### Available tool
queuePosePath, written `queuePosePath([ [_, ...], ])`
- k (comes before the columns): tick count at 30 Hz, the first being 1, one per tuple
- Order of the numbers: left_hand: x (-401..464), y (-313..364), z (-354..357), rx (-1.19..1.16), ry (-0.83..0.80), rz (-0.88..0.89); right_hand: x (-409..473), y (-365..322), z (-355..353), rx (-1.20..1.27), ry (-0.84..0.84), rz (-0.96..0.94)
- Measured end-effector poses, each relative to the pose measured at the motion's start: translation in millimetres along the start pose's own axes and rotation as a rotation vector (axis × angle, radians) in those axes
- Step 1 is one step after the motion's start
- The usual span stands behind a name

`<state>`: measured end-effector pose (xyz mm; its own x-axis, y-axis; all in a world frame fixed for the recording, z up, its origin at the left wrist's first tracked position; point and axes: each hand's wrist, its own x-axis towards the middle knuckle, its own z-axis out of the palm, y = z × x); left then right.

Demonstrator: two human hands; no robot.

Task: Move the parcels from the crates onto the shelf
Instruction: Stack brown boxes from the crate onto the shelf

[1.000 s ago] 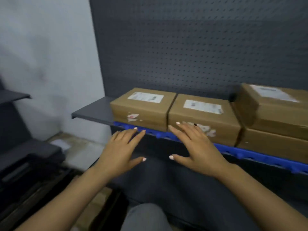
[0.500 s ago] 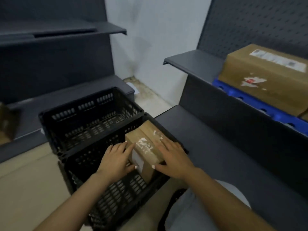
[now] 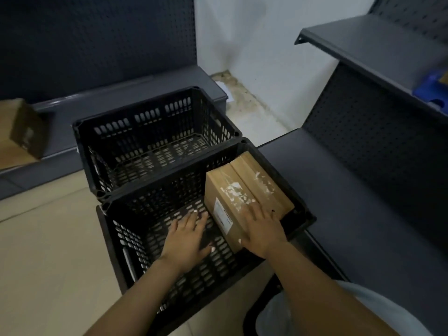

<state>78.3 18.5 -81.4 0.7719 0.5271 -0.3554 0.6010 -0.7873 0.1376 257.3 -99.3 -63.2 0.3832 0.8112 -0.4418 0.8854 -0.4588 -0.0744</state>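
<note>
Head view: the far crate [image 3: 155,139] holds nothing. The near crate [image 3: 194,238] contains two parcels [image 3: 244,190] standing side by side against its right wall. The right hand [image 3: 263,230] lies flat on their near end; the left hand [image 3: 188,235] hovers open inside the crate, grasping nothing. The shelf [image 3: 363,54] is upper right. Judged remaining: these two parcels.

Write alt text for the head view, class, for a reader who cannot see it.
A person's right hand rests on a brown parcel standing in the near crate, while the left hand lies flat, fingers spread, inside the crate beside it. The far crate holds nothing, and a grey shelf runs along the right.
</note>
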Motion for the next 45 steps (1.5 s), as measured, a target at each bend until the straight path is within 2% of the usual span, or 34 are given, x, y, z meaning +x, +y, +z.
queuePosePath([
  [5,13,5,19,-0.047,-0.020,-0.009,18,12,22,-0.049,-0.089,0.039],
  [11,19,11,34,-0.067,-0.029,-0.028,30,3,30,-0.034,0.001,-0.036],
  [17,14,10,41,-0.079,-0.022,-0.039,39,-11,37,0.026,-0.041,-0.002],
  [26,3,13,35,-0.144,0.008,-0.037,16,-18,-13,0.084,0.050,-0.013],
  [29,0,22,22,-0.224,0.035,-0.006,-9,-15,-38,0.191,0.054,-0.011],
  [34,-14,39,-5,-0.294,0.086,0.070,-67,-10,-72,0.413,0.171,0.011],
  [41,-29,63,-49,-0.396,0.159,0.161,-153,20,-116,0.566,0.402,0.086],
  [45,-34,87,-89,-0.456,0.239,0.278,-209,43,-139,0.638,0.532,0.107],
])
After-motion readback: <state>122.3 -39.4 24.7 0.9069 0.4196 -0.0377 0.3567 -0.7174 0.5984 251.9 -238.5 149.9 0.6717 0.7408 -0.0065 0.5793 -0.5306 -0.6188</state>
